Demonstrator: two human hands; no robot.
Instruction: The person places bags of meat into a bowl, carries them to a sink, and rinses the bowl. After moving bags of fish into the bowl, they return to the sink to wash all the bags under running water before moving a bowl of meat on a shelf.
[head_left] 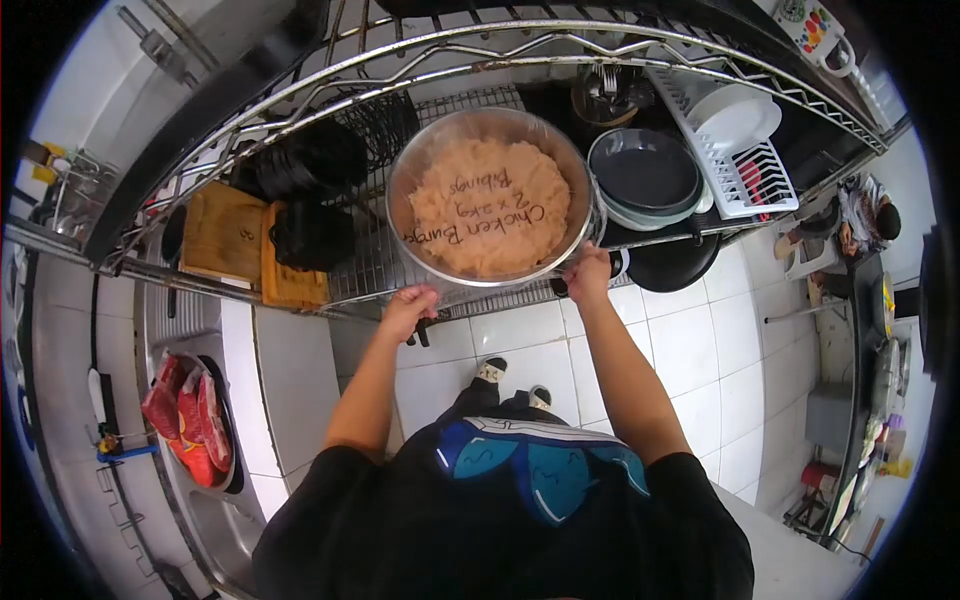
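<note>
A round metal bowl [579, 190] of pale pinkish minced mixture [475, 262] sits on the wire shelf in front of me. Clear cling film [497, 212] covers the top, with black handwriting that includes "Chicken" and "2 x 2kg". Just below the bowl's near left rim, my left hand [406, 309] is closed, its fingers pinched on what looks like the film's loose edge. At the lower right rim, my right hand [590, 271] is also closed, seemingly on the film's edge. The fingertips of both hands are partly hidden.
Wooden blocks [222, 240] and black items stand left of the bowl. To the right are stacked pans and bowls [648, 170] and a white dish rack [755, 180]. Red packaged meat [190, 415] lies by the sink [225, 520]. Another person [862, 215] is at far right.
</note>
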